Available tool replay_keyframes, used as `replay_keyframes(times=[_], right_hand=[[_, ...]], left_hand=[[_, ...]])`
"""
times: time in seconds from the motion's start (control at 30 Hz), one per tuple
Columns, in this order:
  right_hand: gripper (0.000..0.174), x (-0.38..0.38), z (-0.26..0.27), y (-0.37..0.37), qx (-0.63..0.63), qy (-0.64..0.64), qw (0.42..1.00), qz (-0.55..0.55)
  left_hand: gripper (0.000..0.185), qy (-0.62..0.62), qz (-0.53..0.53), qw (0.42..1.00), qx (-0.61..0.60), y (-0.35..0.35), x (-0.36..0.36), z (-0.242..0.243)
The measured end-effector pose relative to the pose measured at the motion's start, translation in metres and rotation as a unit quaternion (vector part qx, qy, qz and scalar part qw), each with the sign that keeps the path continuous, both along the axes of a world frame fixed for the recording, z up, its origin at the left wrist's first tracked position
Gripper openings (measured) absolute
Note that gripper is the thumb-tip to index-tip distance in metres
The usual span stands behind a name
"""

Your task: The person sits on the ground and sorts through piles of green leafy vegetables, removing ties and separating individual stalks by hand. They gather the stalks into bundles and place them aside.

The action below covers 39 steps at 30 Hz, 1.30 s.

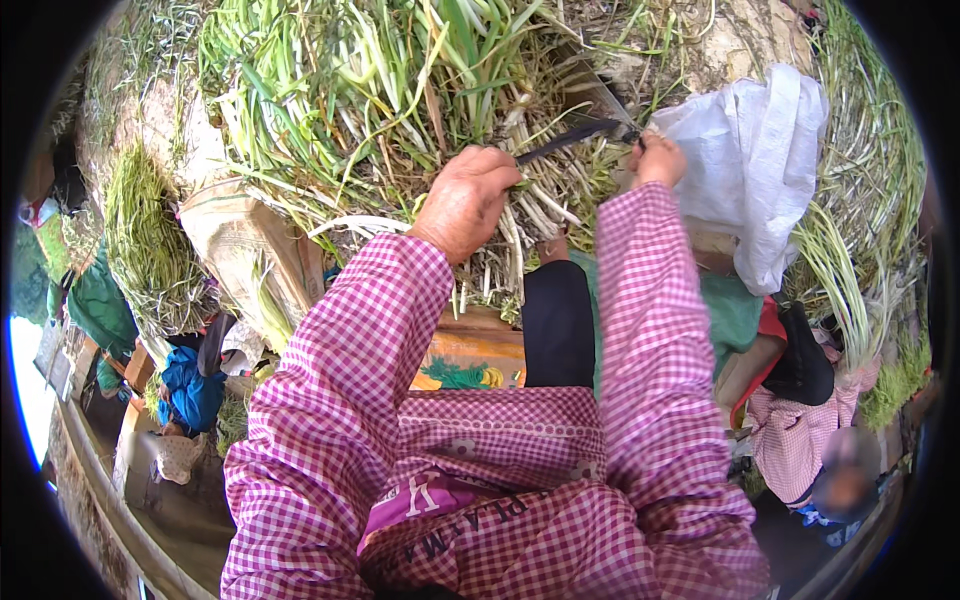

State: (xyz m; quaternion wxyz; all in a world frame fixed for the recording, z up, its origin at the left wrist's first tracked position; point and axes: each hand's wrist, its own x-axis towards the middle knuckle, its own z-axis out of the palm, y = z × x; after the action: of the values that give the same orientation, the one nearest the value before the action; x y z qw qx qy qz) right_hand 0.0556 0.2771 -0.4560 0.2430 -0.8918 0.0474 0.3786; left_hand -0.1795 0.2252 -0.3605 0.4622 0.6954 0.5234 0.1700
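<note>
My left hand (pixel 469 199) is curled over a bunch of leafy vegetable stalks, probably spring onions, with pale stalks (pixel 513 236) hanging below its fingers. A narrow dark strip (pixel 570 140) runs from beside its knuckles to my right hand (pixel 661 159). Whether the strip is a band or a blade is unclear. My right fingers are closed at its far end, next to a white woven sack (pixel 739 142). Ahead of my left hand lies a large heap of green stalks (pixel 360 82). Cut whitish ends (pixel 536 214) lie between my hands.
A beige sack (pixel 244 232) stands at left beside a bundle of thin stalks (pixel 146 232). More stalks (pixel 870 142) are piled at right. People sit on both sides, one in blue clothing (pixel 191 386), one in a checked garment (pixel 799 439). An orange painted wooden surface (pixel 472 349) shows near my lap.
</note>
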Motion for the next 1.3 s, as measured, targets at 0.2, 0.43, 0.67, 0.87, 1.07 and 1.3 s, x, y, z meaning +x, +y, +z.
replay_keyframes(times=[0.2,0.43,0.67,0.87,1.07,1.3], right_hand=[[0.039,-0.009,0.032,0.006,0.114,-0.032,0.908,0.402],[0.018,-0.052,0.075,-0.033,0.073,-0.109,0.626,0.769],[0.018,-0.046,0.265,-0.12,0.145,0.185,0.606,0.76],[0.032,-0.115,0.369,-0.172,-0.019,0.578,0.491,0.651],[0.048,-0.122,0.324,-0.062,0.068,0.052,0.599,0.796],[0.058,-0.145,0.175,0.112,0.081,-0.052,0.755,0.648]], left_hand=[[0.026,0.007,0.011,0.999,-0.034,0.0,0.0,0.003],[0.031,-0.034,0.053,0.993,-0.099,0.006,-0.006,0.024],[0.044,0.051,-0.162,0.985,-0.019,-0.061,-0.031,0.095],[0.027,0.087,-0.26,0.961,-0.016,-0.152,-0.084,0.157],[0.027,0.171,-0.285,0.943,0.023,-0.142,-0.13,0.196],[0.033,0.132,-0.052,0.989,0.034,0.027,-0.139,0.148]])
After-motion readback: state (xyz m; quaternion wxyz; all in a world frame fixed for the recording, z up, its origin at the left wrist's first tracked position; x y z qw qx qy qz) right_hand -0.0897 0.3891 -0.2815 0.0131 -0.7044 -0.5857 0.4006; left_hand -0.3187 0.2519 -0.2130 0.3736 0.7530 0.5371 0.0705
